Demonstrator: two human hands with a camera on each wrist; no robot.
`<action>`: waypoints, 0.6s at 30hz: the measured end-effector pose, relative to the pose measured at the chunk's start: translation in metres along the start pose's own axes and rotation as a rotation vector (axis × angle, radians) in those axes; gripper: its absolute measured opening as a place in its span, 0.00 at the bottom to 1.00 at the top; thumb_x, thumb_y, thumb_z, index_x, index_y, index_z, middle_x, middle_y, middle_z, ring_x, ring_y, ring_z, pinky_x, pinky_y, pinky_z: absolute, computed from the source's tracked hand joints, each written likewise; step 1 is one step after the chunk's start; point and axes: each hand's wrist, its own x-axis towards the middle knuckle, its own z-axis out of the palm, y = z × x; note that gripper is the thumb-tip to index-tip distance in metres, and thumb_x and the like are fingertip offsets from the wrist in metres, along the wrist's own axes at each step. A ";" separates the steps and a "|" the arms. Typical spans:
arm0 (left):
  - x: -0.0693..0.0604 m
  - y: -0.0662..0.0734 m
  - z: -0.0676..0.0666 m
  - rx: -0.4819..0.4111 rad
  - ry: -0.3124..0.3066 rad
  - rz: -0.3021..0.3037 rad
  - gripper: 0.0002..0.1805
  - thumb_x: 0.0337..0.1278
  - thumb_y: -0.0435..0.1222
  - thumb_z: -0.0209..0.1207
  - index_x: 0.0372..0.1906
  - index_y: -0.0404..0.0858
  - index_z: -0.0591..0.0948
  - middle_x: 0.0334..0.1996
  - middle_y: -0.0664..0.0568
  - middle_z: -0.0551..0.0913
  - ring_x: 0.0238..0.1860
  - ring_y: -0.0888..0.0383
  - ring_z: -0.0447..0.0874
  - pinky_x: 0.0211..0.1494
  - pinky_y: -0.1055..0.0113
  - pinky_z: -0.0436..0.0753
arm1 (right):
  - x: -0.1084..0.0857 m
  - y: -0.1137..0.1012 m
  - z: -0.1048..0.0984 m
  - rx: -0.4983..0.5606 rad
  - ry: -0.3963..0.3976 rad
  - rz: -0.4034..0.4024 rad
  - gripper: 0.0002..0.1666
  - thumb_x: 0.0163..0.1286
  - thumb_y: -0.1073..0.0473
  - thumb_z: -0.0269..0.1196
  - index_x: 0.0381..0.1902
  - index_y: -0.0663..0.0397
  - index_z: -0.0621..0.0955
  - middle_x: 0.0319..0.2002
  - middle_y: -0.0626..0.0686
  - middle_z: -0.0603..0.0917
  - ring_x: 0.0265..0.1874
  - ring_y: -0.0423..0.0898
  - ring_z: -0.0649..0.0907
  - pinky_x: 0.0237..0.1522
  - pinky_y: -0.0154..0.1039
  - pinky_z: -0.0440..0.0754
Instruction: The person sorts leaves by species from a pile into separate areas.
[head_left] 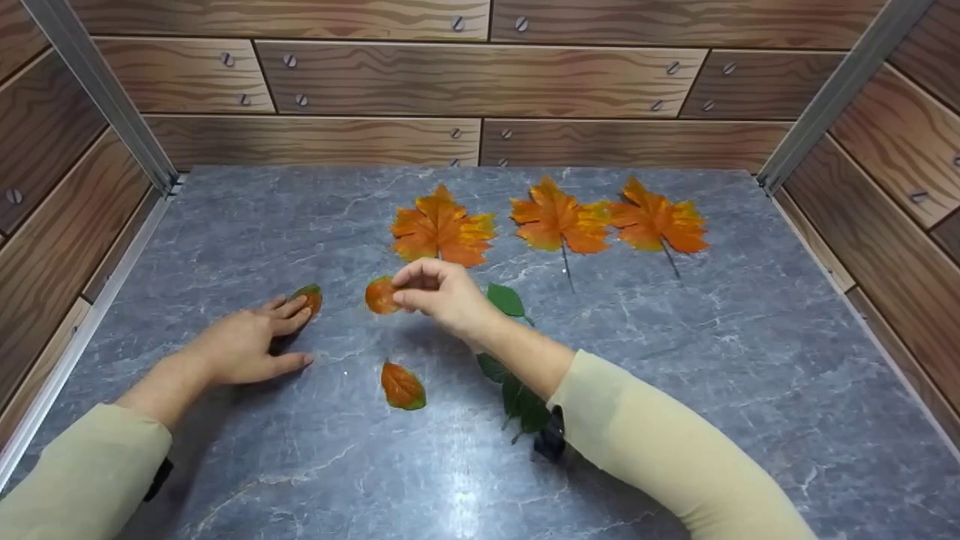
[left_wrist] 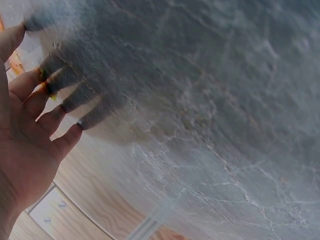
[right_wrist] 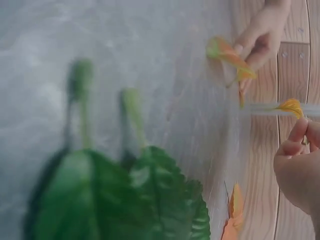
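Between thumb and fingers, my right hand [head_left: 454, 304] pinches a small orange leaf [head_left: 380, 295] by its right side, above the table. The right wrist view shows the same leaf [right_wrist: 291, 106] at the fingertips. To the left, my left hand [head_left: 244, 345] has its fingers extended, with fingertips touching a small orange-green leaf [head_left: 313, 297] and partly covering it. Another small orange leaf with a green edge [head_left: 403, 386] lies between and below the hands. Green leaves [head_left: 531, 405] lie under and beside my right forearm, which hides part of them; one green leaf [head_left: 505, 299] shows above it.
Three large orange maple leaves, left [head_left: 441, 229], middle [head_left: 559, 221] and right [head_left: 656, 221], lie in a row toward the back; the middle and right ones touch. The grey marbled table [head_left: 712, 375] is enclosed by wood-patterned walls [head_left: 480, 79] with metal corner posts.
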 end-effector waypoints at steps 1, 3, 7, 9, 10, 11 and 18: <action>0.000 0.000 0.000 0.000 -0.001 -0.001 0.44 0.71 0.61 0.62 0.79 0.37 0.70 0.80 0.40 0.64 0.78 0.28 0.60 0.71 0.29 0.68 | 0.003 0.000 0.000 0.005 0.006 0.004 0.08 0.73 0.69 0.68 0.49 0.61 0.86 0.39 0.50 0.89 0.35 0.43 0.85 0.42 0.42 0.81; 0.000 0.000 0.001 0.000 0.001 0.000 0.44 0.71 0.60 0.62 0.79 0.37 0.70 0.80 0.40 0.64 0.78 0.28 0.60 0.70 0.28 0.68 | 0.008 -0.001 0.001 0.018 0.019 0.025 0.08 0.75 0.69 0.66 0.49 0.61 0.87 0.42 0.50 0.88 0.39 0.43 0.85 0.47 0.44 0.83; -0.001 0.000 0.001 -0.001 0.001 0.000 0.44 0.71 0.60 0.62 0.79 0.37 0.70 0.80 0.40 0.63 0.78 0.29 0.60 0.70 0.28 0.68 | 0.017 -0.002 0.004 0.100 0.036 0.100 0.10 0.77 0.70 0.61 0.51 0.61 0.86 0.48 0.53 0.87 0.44 0.44 0.85 0.59 0.51 0.85; -0.001 0.000 0.001 0.000 0.002 0.003 0.44 0.71 0.60 0.62 0.79 0.37 0.70 0.80 0.40 0.64 0.78 0.29 0.60 0.70 0.28 0.68 | 0.022 -0.001 0.005 0.143 0.037 0.126 0.12 0.78 0.71 0.60 0.53 0.61 0.86 0.49 0.53 0.85 0.44 0.45 0.85 0.59 0.50 0.85; -0.001 0.000 0.001 0.001 0.003 0.004 0.44 0.71 0.60 0.62 0.79 0.37 0.70 0.80 0.40 0.64 0.78 0.29 0.60 0.70 0.28 0.68 | 0.025 0.000 0.006 0.162 0.035 0.132 0.12 0.78 0.71 0.60 0.54 0.62 0.85 0.49 0.53 0.85 0.43 0.45 0.85 0.57 0.49 0.86; -0.001 0.000 0.001 0.003 0.004 0.005 0.44 0.71 0.60 0.62 0.79 0.37 0.70 0.80 0.40 0.64 0.78 0.29 0.60 0.70 0.27 0.68 | 0.027 0.001 0.006 0.177 0.033 0.132 0.13 0.78 0.72 0.60 0.55 0.62 0.85 0.49 0.53 0.84 0.42 0.45 0.85 0.55 0.48 0.87; 0.000 0.000 0.000 0.005 -0.001 0.000 0.44 0.71 0.60 0.63 0.79 0.36 0.70 0.80 0.40 0.64 0.78 0.29 0.60 0.71 0.29 0.68 | 0.040 0.010 0.015 0.250 0.060 0.121 0.19 0.72 0.76 0.67 0.58 0.65 0.84 0.36 0.53 0.87 0.34 0.44 0.88 0.52 0.51 0.89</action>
